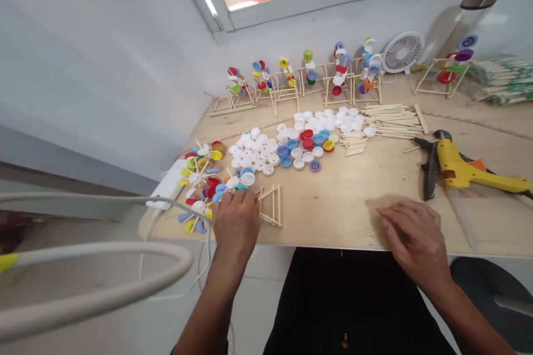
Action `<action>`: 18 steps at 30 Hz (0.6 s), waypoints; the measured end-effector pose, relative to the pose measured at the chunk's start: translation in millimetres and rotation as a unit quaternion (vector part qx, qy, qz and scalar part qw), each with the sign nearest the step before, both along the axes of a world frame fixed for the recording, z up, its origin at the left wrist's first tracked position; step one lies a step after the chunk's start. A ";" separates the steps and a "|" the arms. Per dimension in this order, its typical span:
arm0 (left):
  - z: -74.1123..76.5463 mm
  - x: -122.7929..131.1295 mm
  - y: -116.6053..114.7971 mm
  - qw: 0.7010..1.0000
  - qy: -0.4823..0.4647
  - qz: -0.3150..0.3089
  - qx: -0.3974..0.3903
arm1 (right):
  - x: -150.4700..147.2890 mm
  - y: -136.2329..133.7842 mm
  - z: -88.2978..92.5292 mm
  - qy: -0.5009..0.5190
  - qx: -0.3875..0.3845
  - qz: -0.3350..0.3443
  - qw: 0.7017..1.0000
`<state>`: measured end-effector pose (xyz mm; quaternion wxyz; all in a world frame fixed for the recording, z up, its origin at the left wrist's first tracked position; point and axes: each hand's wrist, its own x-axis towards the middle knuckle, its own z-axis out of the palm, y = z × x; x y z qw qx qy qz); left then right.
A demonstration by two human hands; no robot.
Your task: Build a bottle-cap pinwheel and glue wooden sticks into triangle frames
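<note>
My left hand is closed at the left front of the table, its fingertips hidden among the bottle caps. What it grips cannot be made out. Just ahead of its knuckles sit a white cap and a teal cap. A triangular frame of wooden sticks lies right beside it. Several cap-and-stick wheels crowd to its left. My right hand hovers or rests near the table's front edge, fingers extended and holding nothing. The nearest thing to it is a yellow hot glue gun.
Loose white caps, blue and red caps and wooden sticks cover mid-table. Several stick stands with cap wheels line the wall. A small fan stands behind. A power strip and white cable are at left.
</note>
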<state>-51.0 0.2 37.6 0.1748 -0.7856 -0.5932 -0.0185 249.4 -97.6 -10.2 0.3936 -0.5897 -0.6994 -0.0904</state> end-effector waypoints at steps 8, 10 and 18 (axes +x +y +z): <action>2.5 -1.8 -1.1 1.000 0.019 0.010 -0.006 | 0.7 -0.2 -1.8 0.000 -0.001 -0.004 1.000; 2.2 -2.9 -1.0 1.000 0.014 0.012 -0.005 | 0.5 -0.7 -0.6 -0.003 -0.006 -0.003 1.000; 4.4 -5.2 -3.6 0.999 -0.030 -0.008 0.025 | -35.3 15.1 15.5 0.006 -0.075 0.072 0.995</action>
